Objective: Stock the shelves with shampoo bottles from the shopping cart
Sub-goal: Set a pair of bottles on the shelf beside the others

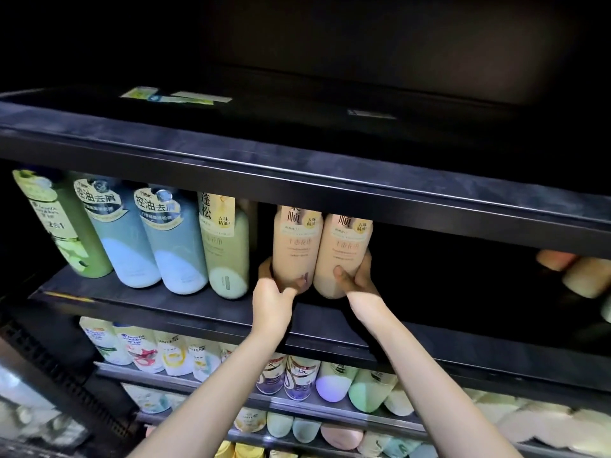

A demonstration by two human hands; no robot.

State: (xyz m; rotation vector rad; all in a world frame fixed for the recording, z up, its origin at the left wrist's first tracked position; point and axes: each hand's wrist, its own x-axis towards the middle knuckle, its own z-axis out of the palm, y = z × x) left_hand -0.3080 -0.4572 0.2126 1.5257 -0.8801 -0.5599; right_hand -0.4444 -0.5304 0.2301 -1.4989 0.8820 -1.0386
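While the dark shelf carries a row of bottles, two pink shampoo bottles stand touching just right of the pale green bottle, long axes upright, caps hidden above. Left hand grips one base, right hand the other.

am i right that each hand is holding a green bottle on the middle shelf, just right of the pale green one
Not quite: the colour is wrong. In the head view the left hand holds a peach bottle and the right hand holds a second peach bottle, side by side on the middle shelf. They do sit just right of the pale green bottle.
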